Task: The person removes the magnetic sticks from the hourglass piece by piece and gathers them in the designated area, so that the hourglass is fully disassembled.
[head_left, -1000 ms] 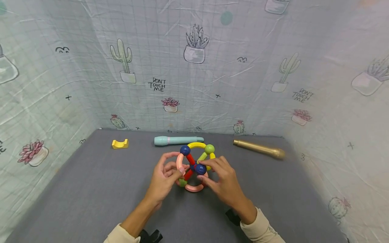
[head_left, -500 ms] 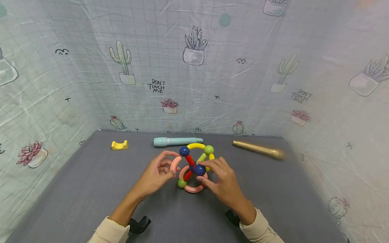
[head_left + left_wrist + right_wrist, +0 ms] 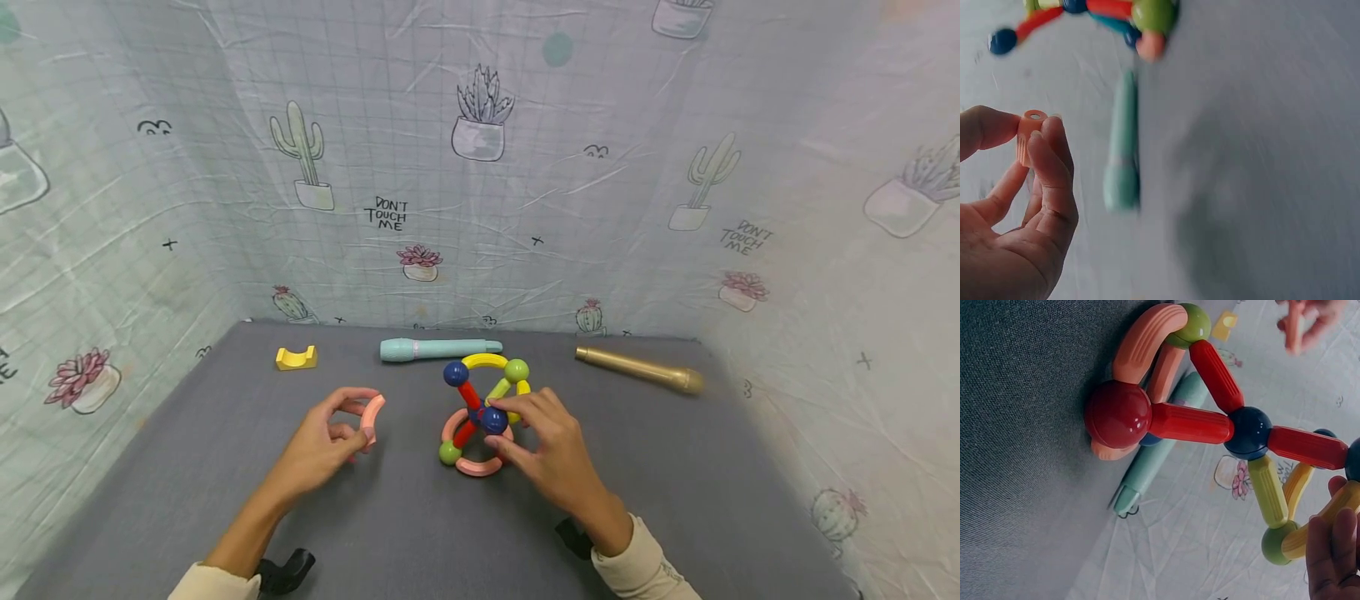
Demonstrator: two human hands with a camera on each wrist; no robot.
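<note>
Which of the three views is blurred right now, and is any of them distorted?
Left wrist view: motion-smeared, the teal stick and toy structure soft, though the left hand and its pink curved piece stay readable. Right wrist view: sharp up close. Head view: sharp, wide-angle bowing at the edges.

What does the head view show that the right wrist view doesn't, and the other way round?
Only the head view shows the gold cylinder at the mat's far right and the whole left hand pinching the pink curved piece. Only the right wrist view shows the structure's red ball, low against the mat. Both show the ball-and-rod structure, the teal cylinder, the yellow block, and the right hand on the structure.
</note>
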